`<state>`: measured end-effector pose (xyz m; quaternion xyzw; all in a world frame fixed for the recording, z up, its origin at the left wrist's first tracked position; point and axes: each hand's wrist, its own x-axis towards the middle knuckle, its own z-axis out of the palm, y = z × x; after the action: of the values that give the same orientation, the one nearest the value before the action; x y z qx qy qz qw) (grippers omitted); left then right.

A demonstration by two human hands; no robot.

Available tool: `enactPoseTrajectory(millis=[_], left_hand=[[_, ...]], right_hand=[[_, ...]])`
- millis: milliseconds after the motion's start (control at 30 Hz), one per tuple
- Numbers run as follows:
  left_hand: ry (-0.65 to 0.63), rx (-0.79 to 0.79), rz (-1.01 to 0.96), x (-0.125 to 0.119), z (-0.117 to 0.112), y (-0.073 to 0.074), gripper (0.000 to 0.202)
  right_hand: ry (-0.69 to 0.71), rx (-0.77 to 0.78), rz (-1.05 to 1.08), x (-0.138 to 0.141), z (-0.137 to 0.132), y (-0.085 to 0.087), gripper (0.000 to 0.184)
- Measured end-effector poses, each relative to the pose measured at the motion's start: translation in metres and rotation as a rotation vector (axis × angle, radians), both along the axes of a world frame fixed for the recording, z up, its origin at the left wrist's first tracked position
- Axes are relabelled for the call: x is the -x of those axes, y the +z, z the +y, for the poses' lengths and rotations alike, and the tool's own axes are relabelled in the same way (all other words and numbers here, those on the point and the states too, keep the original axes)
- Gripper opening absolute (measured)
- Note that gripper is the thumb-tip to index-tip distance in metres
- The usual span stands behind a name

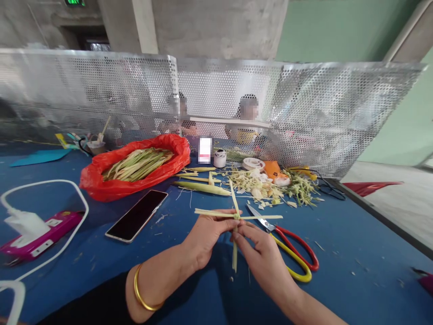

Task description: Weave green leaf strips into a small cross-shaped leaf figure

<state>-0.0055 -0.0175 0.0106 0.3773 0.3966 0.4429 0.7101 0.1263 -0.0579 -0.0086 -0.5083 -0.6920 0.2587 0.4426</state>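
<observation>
Pale green leaf strips (234,198) cross each other in a plus shape, held above the blue table. My left hand (213,229) pinches them near the crossing with thumb and fingers. My right hand (259,246) is closed on the same strips just below and right of the crossing; its fingertips partly hide the join. One strip end hangs down between the hands, and others point left, right and away from me. Scissors (280,239) with one red and one yellow handle lie beside my right hand, blades apart.
A red plastic bag (98,183) of leaf strips stands at back left. Nearer lie a phone (137,216) and a purple power strip (43,237) with a white cable. Plant scraps (257,185), a tape roll (253,164) and a small jar (219,159) sit before a perforated metal screen (213,81); people are behind it.
</observation>
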Motion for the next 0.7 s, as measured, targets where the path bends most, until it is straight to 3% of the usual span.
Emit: enactPoseTrajectory(millis=[300, 433, 500, 700], left_hand=[[-0.004, 0.008, -0.009, -0.001, 0.0, -0.001, 0.036], [-0.014, 0.048, 0.001, 0.002, 0.004, 0.0, 0.039], [-0.009, 0.028, 0.007, 0.005, 0.005, 0.002, 0.035], [-0.06, -0.032, 0.093, 0.008, 0.004, 0.004, 0.034]], right_hand=[[0.047, -0.054, -0.082, -0.001, -0.001, 0.002, 0.033], [0.061, 0.001, -0.04, 0.0, 0.002, -0.001, 0.032], [0.035, 0.095, 0.087, -0.002, 0.005, -0.002, 0.031], [-0.151, 0.342, 0.789, -0.017, 0.015, 0.005, 0.034]])
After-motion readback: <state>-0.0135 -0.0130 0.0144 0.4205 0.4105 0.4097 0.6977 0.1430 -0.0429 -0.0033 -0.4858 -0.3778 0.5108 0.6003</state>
